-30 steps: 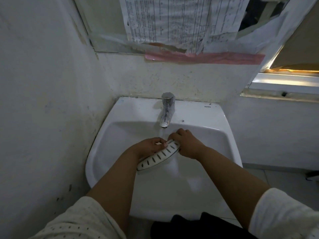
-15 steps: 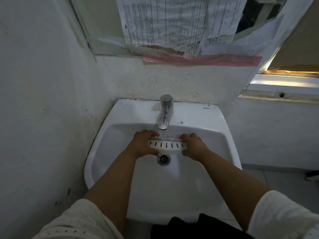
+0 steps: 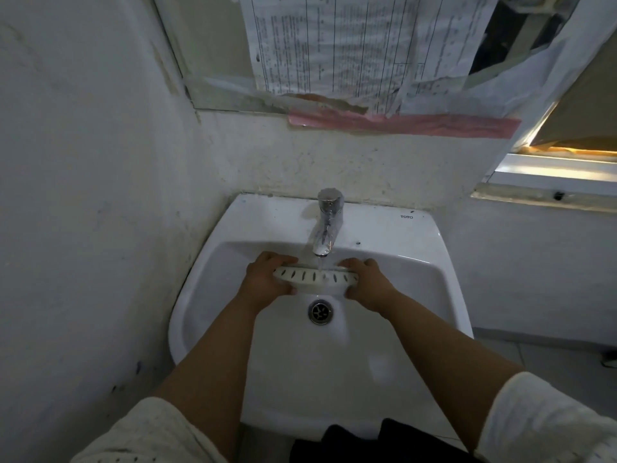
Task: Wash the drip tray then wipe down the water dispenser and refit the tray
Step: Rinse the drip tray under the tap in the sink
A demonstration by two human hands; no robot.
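Observation:
The white slotted drip tray (image 3: pixel 314 277) is held level under the chrome tap (image 3: pixel 327 222), and a stream of water falls onto its middle. My left hand (image 3: pixel 267 279) grips the tray's left end, fingers curled over the far edge and thumb below. My right hand (image 3: pixel 367 282) grips the right end the same way. Both hands are inside the white sink (image 3: pixel 444 262), just above the drain (image 3: pixel 320 310). The water dispenser is out of sight.
The sink is fixed in a corner, with a rough white wall (image 3: pixel 83 228) close on the left. Above it hangs a mirror with taped papers (image 3: pixel 350 45). A window ledge (image 3: pixel 547 182) lies to the right. A dark cloth (image 3: pixel 367 442) shows below the sink's front rim.
The tray went from tilted, low on the left, to level and square under the running water. My left hand shifted from its top edge to its left end, and both hands moved up toward the tap.

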